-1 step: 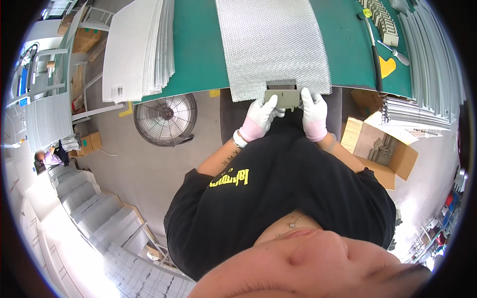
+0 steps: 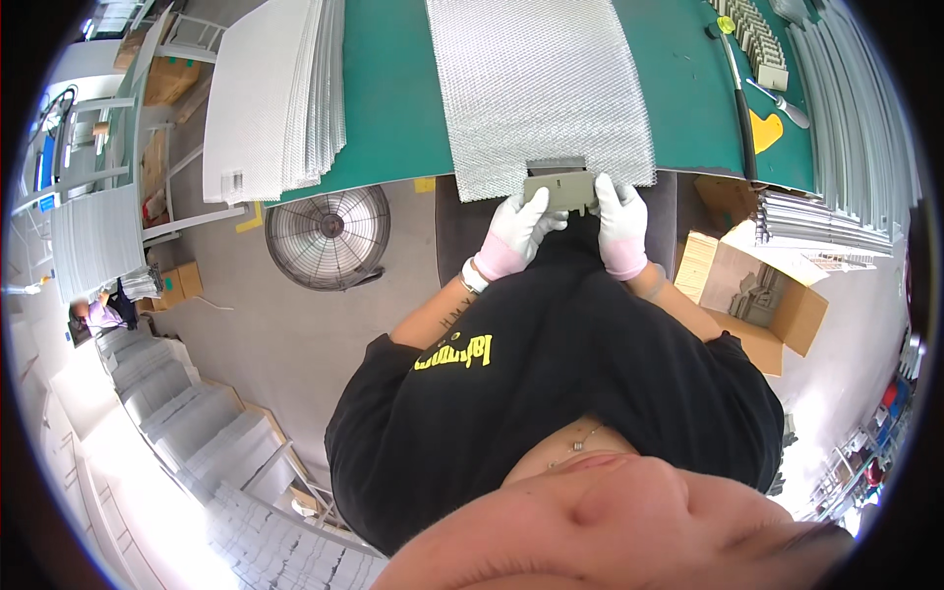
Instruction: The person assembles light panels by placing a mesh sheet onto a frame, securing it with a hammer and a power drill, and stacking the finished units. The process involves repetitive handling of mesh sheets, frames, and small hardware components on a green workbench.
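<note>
A grey-green plastic block (image 2: 559,191) with small tabs on its near edge is held between both hands. My left hand (image 2: 518,228), in a white glove with a pink cuff, grips its left end with the thumb on top. My right hand (image 2: 621,224), gloved alike, pinches its right end. Just beyond the block lies a silvery mesh sheet (image 2: 541,88), which overhangs the table's near edge. A rectangular notch is cut into the sheet's near edge, right beside the block. I cannot tell whether the block touches the sheet.
On the green table (image 2: 393,98) stand stacked mesh sheets (image 2: 261,98) at left. A hammer (image 2: 739,98), a screwdriver (image 2: 784,105), a yellow tool (image 2: 765,133) and a row of similar blocks (image 2: 757,44) lie at right. Below are a floor fan (image 2: 327,239) and an open carton (image 2: 801,320).
The block has tilted slightly, its right end now a little higher in the picture. Both hands stay almost in place and keep their hold.
</note>
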{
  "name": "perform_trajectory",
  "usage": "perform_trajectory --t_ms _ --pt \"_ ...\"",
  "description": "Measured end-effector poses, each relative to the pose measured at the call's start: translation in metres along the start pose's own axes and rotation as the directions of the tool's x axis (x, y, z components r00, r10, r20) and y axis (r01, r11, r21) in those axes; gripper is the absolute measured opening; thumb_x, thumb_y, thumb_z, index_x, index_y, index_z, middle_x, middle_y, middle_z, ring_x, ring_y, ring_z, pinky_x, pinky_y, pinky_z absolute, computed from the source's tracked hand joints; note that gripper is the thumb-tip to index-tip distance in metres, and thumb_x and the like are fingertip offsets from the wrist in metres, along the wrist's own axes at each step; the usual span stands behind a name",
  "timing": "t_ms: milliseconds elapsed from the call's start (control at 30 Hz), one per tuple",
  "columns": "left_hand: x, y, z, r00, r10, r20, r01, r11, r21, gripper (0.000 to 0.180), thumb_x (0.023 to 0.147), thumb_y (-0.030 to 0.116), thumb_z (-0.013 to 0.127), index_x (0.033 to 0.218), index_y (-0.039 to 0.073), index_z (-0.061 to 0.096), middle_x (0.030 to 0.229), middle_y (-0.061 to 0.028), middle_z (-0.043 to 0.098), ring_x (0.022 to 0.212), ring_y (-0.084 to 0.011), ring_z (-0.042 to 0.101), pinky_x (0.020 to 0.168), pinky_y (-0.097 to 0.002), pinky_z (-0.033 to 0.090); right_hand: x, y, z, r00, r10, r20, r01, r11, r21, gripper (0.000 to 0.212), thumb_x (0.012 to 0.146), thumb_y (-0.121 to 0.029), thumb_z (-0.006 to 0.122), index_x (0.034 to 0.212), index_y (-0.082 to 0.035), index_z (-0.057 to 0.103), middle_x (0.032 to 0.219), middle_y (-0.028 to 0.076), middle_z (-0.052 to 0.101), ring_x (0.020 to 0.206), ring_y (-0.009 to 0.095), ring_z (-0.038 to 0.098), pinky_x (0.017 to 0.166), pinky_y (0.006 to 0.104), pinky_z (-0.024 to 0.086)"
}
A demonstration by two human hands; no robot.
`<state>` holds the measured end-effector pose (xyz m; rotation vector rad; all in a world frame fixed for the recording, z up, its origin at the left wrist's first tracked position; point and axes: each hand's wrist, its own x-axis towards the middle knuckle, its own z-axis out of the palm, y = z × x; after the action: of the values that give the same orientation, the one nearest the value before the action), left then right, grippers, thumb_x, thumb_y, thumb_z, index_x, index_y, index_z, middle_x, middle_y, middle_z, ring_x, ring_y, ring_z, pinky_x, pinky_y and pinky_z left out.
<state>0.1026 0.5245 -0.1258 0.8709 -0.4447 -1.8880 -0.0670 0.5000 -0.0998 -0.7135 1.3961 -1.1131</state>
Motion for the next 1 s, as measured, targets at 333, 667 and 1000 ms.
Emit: perform_trajectory --t_ms 333,667,1000 --pt "-0.013 0.122 0.032 0.674 -0.726 0.135 0.209 0.363 0.908 0.044 0.102 0.028 0.055 0.134 -0.001 0.059 0.128 -0.0165 0.067 0.12 -0.0235 0.063 0.103 -0.0365 0.048 0.01 0.032 -0.014 0.756 0.113 0.645 -0.093 0.994 -0.065 0.041 0.101 -0.037 0.056 0.119 0.0 0.061 0.102 0.006 0.066 0.089 0.012 0.059 0.081 0.0286 0.049" --pt "0.092 0.094 0.073 0.735 -0.016 0.677 -0.507 -0.676 0.534 0.066 0.093 0.054 0.055 0.149 0.02 0.049 0.156 -0.0209 0.039 0.145 -0.043 0.033 0.118 -0.0643 0.016 -0.009 0.036 -0.02 0.999 -0.047 -0.017 0.05 0.955 0.292 0.037 0.107 -0.036 0.047 0.107 -0.003 0.063 0.091 0.002 0.065 0.069 0.006 0.055 0.06 0.0249 0.046" --pt "0.066 0.064 0.086 0.819 0.089 0.567 -0.37 -0.673 0.64 0.065 0.094 0.049 0.055 0.151 0.018 0.046 0.155 -0.025 0.038 0.144 -0.049 0.031 0.119 -0.0631 0.015 0.013 0.007 -0.048 0.986 -0.043 0.164 -0.004 0.962 0.274 0.02 0.104 -0.02 0.056 0.111 -0.003 0.065 0.1 0.0 0.066 0.089 0.008 0.06 0.078 0.0264 0.05"
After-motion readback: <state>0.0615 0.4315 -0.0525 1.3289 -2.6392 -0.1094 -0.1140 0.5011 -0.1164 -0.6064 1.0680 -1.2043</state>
